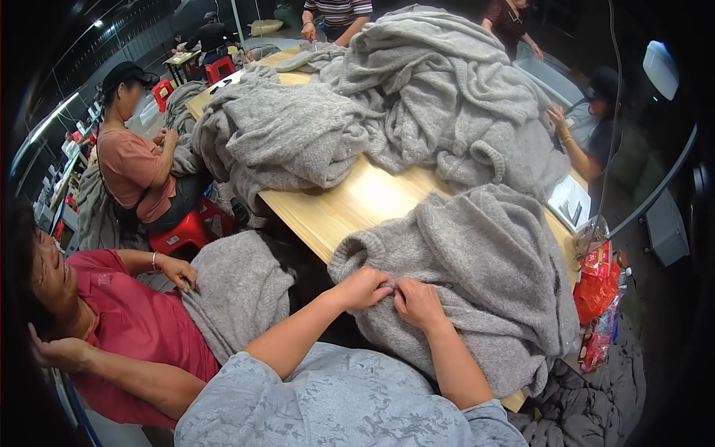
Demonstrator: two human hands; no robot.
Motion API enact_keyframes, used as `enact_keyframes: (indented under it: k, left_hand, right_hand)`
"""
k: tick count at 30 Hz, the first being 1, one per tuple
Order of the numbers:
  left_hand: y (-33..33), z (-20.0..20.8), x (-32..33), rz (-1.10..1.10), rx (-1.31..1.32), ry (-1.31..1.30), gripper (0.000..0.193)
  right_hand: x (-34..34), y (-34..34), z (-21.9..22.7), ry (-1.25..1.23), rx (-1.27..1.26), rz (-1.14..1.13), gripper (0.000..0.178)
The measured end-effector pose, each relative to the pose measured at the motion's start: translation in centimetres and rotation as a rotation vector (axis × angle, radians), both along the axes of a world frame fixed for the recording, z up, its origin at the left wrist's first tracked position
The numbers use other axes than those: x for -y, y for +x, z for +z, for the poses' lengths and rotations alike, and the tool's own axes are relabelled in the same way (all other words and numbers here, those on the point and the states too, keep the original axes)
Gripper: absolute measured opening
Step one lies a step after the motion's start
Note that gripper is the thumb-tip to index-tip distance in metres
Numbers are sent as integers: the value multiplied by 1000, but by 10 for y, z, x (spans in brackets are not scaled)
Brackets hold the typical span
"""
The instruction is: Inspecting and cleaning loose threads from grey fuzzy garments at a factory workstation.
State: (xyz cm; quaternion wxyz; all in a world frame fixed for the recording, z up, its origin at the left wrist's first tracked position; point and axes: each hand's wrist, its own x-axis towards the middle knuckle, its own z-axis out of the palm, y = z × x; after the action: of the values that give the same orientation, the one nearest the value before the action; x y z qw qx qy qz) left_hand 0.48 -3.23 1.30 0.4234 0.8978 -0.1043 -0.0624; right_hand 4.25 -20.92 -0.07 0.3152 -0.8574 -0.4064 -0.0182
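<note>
Taking the pale wooden tabletop [350, 205] as the landmark: off its left edge a seated person in a dark red shirt [134, 320] rests a hand on a folded grey knit piece [238, 290] lying just beside the near-left edge. Behind, a person in a salmon shirt [130, 171] sits on a red plastic stool [182, 231], close to the same edge.

At the near edge of the tabletop, the left hand [363, 288] and right hand [418, 303] sit side by side, almost touching, both pinching a fold of the fuzzy grey knitted sweater [484, 276]; the fingers of each are curled shut on the knit. The sweater covers the near-right corner of the tabletop and hangs over its front edge toward the person's lap.

Bare wood shows only in a diagonal strip between this sweater and the large heap of grey knitted garments [402, 104] that fills the far half.

Past the right edge, a red printed plastic bag [596, 287] hangs just beside the corner, and another person's arm [577, 149] reaches to the heap.
</note>
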Motion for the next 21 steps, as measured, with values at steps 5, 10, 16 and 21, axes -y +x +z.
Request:
enact_keyframes:
  k: [5, 10, 16, 21]
  left_hand:
    - [0, -1, 1, 20, -21, -18, 19]
    - [0, 2, 1, 25, -152, -152, 15]
    - [1, 1, 0, -7, -229, -232, 12]
    - [1, -6, 2, 54, -52, -153, 15]
  right_hand:
    - [-2, -1, -3, 59, 41, -8, 11]
    - [-3, 2, -9, 107, 21, -23, 8]
    - [-2, 7, -13, 158, -60, -60, 10]
    - [-1, 7, -12, 141, -100, -64, 10]
